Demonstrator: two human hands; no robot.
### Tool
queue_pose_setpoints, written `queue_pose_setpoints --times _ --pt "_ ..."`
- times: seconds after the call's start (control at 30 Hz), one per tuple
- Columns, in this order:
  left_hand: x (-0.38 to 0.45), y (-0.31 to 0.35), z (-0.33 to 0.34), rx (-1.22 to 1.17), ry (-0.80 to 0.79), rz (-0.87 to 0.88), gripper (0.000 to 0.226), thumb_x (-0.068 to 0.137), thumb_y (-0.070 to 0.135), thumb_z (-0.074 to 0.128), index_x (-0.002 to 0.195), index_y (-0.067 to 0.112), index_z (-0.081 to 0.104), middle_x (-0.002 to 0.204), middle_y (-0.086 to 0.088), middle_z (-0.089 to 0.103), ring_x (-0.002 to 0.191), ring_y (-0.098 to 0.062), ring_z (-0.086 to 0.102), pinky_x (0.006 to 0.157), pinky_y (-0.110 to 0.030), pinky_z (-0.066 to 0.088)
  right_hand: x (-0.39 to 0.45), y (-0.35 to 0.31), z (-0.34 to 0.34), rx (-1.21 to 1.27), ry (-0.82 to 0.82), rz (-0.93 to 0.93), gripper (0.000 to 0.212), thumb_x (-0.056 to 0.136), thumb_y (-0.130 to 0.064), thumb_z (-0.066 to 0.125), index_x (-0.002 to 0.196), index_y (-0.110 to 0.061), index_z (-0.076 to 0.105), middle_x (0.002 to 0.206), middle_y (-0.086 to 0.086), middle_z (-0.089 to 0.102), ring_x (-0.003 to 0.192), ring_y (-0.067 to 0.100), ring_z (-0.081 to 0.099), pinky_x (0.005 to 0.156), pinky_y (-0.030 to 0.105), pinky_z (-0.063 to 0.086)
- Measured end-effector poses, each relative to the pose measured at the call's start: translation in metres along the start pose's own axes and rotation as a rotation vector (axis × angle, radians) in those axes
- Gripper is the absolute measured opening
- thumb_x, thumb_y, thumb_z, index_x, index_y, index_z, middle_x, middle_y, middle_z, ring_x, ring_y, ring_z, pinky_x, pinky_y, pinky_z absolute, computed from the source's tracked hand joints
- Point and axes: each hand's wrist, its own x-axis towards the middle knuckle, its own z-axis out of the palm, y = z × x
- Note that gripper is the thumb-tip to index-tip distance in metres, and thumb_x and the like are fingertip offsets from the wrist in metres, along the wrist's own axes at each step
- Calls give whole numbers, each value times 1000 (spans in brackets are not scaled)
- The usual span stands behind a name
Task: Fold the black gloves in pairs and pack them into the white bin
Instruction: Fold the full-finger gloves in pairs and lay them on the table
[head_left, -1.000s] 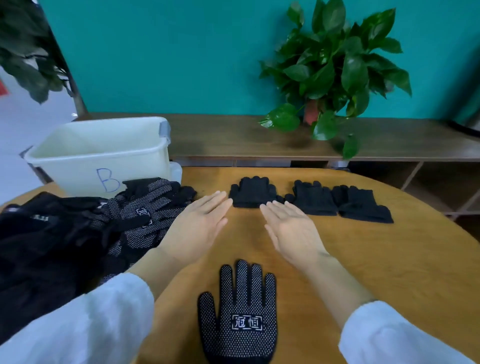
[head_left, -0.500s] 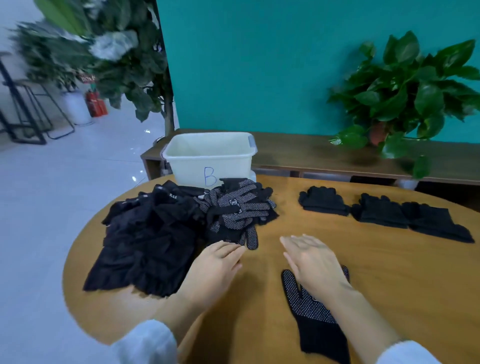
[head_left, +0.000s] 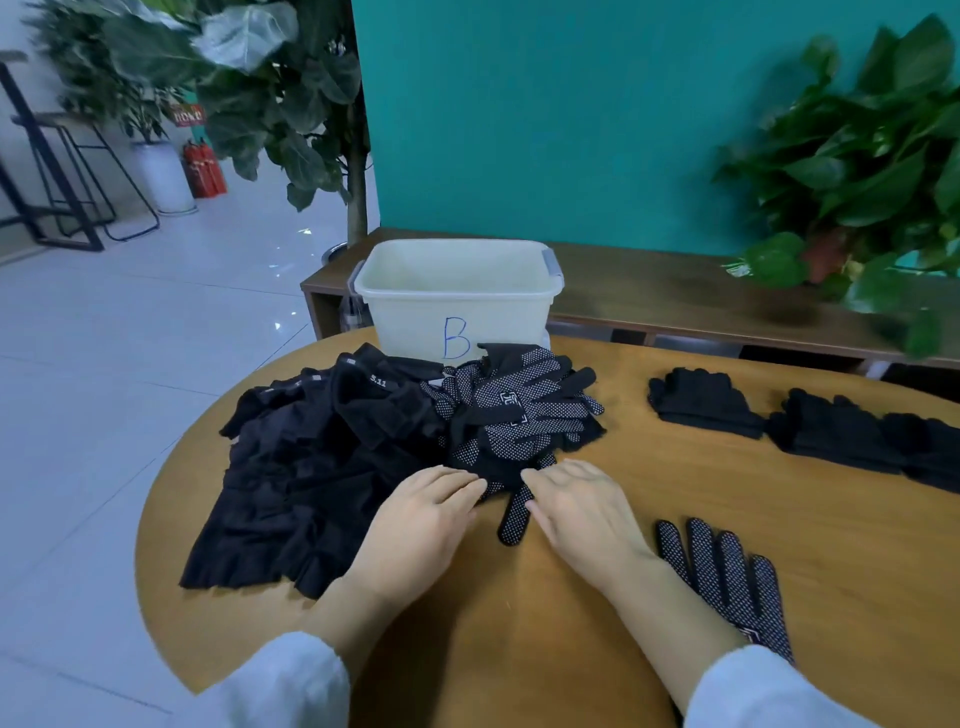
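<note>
While reaching into the near edge of the glove pile (head_left: 514, 421): left hand (head_left: 421, 525) and right hand (head_left: 582, 512), fingers together and lightly bent, tips touching a dotted glove; grip uncertain. Behind pile, white bin (head_left: 457, 301); beside right wrist, flat glove (head_left: 727, 577).

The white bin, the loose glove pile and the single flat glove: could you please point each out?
white bin (head_left: 415, 317), head view, front wall.
loose glove pile (head_left: 519, 415), head view, dotted top glove.
single flat glove (head_left: 727, 577), head view, dotted fingers.
</note>
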Motion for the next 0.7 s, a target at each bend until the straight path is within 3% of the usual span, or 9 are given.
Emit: queue_pose_setpoints --times 0.13,0.3,0.37,0.47,0.7 --pt "24 -6 16 0 9 61 33 90 25 49 106 10 73 106 1 71 99 -16 62 97 -27 41 18 0 16 37 -30 -6 24 62 -27 83 77 -20 66 75 -6 65 75 17 64 78 27 53" --pt "37 -18 34 -4 -37 57 32 86 23 51 104 10 73 102 1 71 94 -18 65 91 -27 43 31 3 33 47 -60 -1 16 61 -23 81 65 -19 66 67 -5 59 67 18 60 69 27 54" --pt "37 -21 39 -9 -48 36 32 87 25 51 104 11 73 101 2 71 93 -17 65 91 -26 43 32 4 36 53 -40 -6 7 70 -22 68 64 -19 66 68 -4 59 67 19 59 65 27 53" --pt "35 -21 43 -20 -52 2 31 88 28 52 103 13 74 101 3 71 93 -16 65 91 -26 43 32 4 39 59 -16 10 26 78 -25 45 64 -19 66 69 -4 58 67 18 58 64 28 51" --pt "44 -11 34 -33 61 -60 26 90 29 53 90 14 74 90 4 68 83 -18 63 83 -28 43 33 -2 24 84 65 -29 21 85 -22 48 74 -17 65 76 -3 58 73 19 55 72 30 41"
